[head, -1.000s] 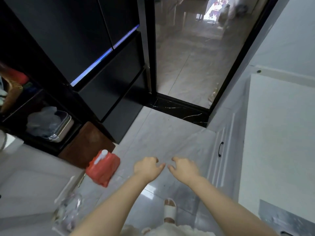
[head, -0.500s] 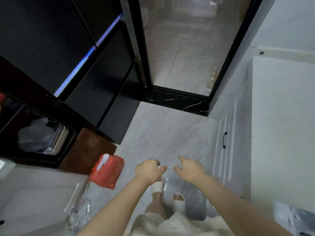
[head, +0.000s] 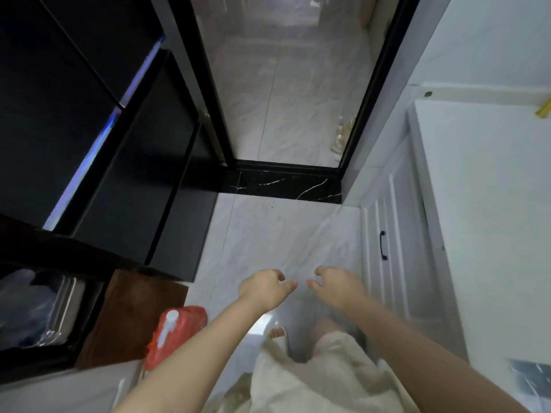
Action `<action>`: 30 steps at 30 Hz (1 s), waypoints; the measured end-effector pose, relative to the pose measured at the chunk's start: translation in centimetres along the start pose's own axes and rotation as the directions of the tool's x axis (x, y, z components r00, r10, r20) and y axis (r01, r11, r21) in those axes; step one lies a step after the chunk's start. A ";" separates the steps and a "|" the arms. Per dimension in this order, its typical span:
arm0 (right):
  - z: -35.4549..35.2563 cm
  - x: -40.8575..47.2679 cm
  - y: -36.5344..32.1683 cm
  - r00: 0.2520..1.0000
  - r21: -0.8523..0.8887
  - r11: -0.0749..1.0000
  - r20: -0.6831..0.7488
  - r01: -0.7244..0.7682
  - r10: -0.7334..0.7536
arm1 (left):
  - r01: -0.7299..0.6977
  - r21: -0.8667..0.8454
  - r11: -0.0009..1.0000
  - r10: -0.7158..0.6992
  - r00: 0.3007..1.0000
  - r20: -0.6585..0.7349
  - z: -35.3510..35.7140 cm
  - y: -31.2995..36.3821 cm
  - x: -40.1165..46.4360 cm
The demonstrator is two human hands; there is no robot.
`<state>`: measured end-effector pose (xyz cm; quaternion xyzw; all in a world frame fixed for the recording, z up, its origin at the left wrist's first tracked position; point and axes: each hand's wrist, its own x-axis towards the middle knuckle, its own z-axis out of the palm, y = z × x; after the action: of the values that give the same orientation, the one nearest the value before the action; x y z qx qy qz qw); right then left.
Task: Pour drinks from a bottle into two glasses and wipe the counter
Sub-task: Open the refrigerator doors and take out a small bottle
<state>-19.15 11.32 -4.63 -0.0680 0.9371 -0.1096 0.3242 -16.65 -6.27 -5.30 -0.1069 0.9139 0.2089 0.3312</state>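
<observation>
Marble floor (head: 286,234) below two empty, loosely curled hands: left hand (head: 264,289), right hand (head: 338,286).

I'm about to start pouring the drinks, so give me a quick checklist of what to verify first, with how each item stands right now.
1. Left hand free: ok, fingers loosely curled, holding nothing.
2. Right hand free: ok, it holds nothing as well.
3. Bottle and two glasses located: not ok, none shows in this view.
4. Counter within sight: ok, the white top runs along the right; its near end is blurred.
5. Wiping cloth at hand: cannot tell, none is plainly visible.
6. Floor path: ok ahead, though a red bag lies on the floor beside the left arm.
</observation>
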 end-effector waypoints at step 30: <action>-19.0 22.1 7.6 0.992 -0.006 0.995 0.072 0.104 -0.103 | 0.150 -0.086 0.985 -0.157 0.984 -0.081 -13.1 14.5 20.0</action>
<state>-48.66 17.38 -5.12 -0.1219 0.9207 -0.1191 0.3510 -44.02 -0.43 -4.71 -0.1992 0.9076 0.2138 0.3015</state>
